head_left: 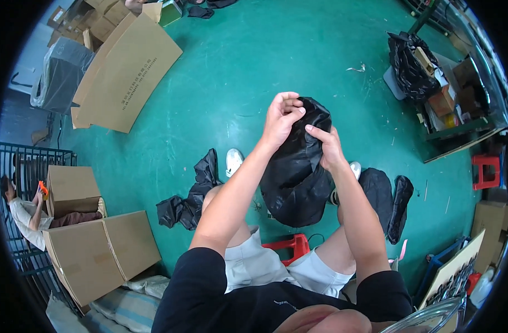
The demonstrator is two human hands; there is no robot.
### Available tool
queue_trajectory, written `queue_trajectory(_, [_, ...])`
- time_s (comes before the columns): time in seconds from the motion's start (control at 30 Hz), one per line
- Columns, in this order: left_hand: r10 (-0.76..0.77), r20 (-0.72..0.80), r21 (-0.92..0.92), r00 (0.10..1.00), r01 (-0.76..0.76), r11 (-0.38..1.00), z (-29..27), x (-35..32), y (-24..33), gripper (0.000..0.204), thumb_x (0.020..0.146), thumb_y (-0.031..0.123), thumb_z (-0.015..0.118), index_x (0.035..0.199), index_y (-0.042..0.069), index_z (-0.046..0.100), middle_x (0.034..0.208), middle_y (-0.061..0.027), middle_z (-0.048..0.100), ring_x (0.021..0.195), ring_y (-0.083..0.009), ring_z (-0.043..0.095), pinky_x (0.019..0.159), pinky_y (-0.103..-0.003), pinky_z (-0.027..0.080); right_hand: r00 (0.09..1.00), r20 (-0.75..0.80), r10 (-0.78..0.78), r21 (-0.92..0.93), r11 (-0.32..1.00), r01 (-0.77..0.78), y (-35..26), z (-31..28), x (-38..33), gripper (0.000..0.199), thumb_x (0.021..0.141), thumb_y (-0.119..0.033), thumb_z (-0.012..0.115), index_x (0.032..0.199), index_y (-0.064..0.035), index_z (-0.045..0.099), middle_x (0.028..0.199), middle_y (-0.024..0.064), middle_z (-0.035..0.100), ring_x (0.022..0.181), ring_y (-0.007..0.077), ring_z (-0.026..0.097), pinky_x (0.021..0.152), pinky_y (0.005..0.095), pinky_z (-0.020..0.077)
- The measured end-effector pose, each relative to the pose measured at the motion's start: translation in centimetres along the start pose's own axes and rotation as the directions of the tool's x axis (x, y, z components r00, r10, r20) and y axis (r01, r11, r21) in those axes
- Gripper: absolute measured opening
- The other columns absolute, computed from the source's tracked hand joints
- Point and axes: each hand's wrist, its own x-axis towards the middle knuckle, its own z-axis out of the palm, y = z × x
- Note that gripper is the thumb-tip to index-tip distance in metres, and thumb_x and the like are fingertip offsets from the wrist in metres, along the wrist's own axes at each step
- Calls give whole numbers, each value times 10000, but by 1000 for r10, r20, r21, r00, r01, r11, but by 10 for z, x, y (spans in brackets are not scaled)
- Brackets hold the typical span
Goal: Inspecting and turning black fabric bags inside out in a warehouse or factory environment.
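Note:
A black bag of thin, shiny material, rounded at its lower end, hangs between my knees from both hands. At its top left edge, my left hand has thumb and fingers closed on the rim. My right hand grips the right edge, thumb on the front and the other fingers mostly hidden behind. On the floor to the left lies a crumpled black piece. To the right are a flat, rounded black piece and a narrow black one beside it.
A red stool shows between my legs. Large cardboard boxes stand at left, near a person holding something orange. A big carton is at far left. A black-lined bin and loaded shelf stand at far right.

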Motion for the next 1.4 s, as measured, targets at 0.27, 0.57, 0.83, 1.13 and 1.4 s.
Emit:
queue_trajectory(0.27, [43,98,413,994,-80,907,-5,-14,12,521,763,198,756,1212,35,549,1192,-87,590,1131,-204,531,964,-378,398,985,175,-3,95,995,-14,-2,-13,-1,483,694,14,682,1163,-27,572,1051,85,653,929,217,643,841,369,532])
queue_trajectory(0.57, [34,-48,481,998,-6,877,-4,-6,4,229,930,200,594,932,-25,636,720,-60,629,718,-123,566,689,-303,460,975,218,27,-21,1000,-23,-12,-17,-6,566,698,-22,735,1226,-4,531,1108,108,637,1006,230,625,913,366,500])
queue_trajectory(0.83, [-294,-53,32,954,295,955,-2,1,14,357,986,317,530,883,-4,645,787,-18,631,758,-101,538,732,-273,450,825,16,-564,-782,507,362,9,-17,5,753,733,-255,810,1281,26,377,1174,214,519,1080,346,552,944,411,440])
queue_trajectory(1.13, [-454,-36,-251,890,432,866,2,-4,10,328,966,331,566,998,15,647,921,-87,687,778,-184,666,691,-328,543,386,375,-843,-814,-101,572,19,-1,-9,739,657,-115,779,1281,-36,390,1333,221,375,1249,420,372,1042,510,309])
queue_trajectory(1.4, [-423,224,-436,878,479,762,9,-11,24,387,1024,321,434,1120,-15,601,1031,-117,663,901,-188,661,825,-331,544,396,404,-825,-878,-228,420,22,2,-9,845,579,-120,784,1329,-63,401,1389,215,339,1304,420,327,1053,524,277])
